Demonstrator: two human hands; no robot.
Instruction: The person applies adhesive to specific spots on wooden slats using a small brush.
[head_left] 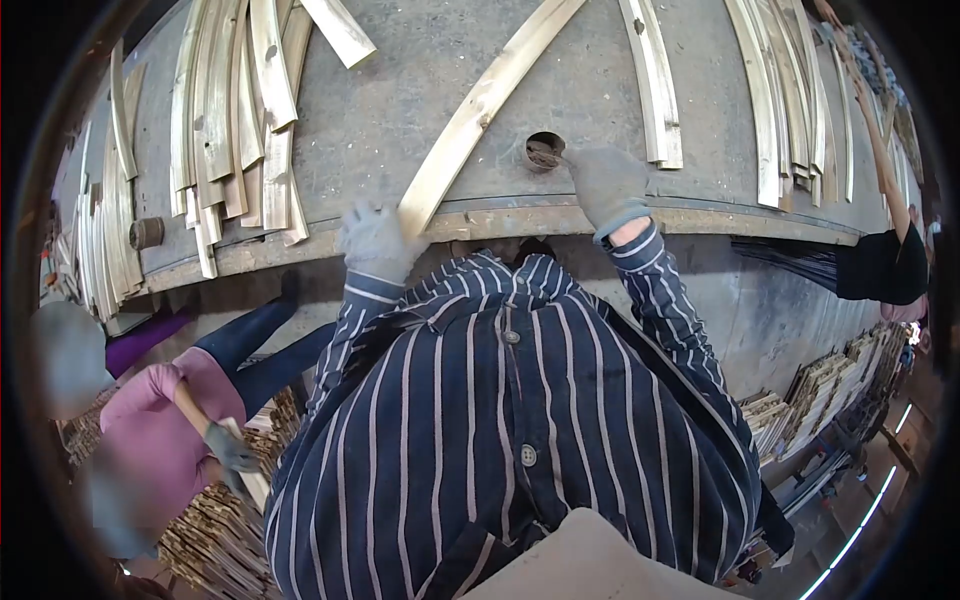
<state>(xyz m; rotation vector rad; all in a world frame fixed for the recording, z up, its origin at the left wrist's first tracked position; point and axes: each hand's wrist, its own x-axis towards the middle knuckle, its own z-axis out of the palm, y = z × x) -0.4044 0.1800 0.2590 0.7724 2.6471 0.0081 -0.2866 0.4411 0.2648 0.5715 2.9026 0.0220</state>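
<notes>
My left hand [377, 242], in a pale grey glove, is at the table's front edge beside the near end of a long wooden strip [482, 118]. Its fingers are somewhat blurred but look spread, with the thumb side close to the strip. The strip slants away to the upper right. My right hand [608, 188], also gloved, is at the right rim of a small round tin [544, 151] with something brown inside. Its fingers are bent together at the rim; whatever they may hold is hidden.
Wooden strips [228, 110] are piled on the left of the grey table [375, 125]. A pair of strips [652, 85] and another pile [782, 95] lie to the right. A second tin [147, 233] is at far left. A person in pink [175, 405] works at left; another's arm [885, 165] reaches in at right.
</notes>
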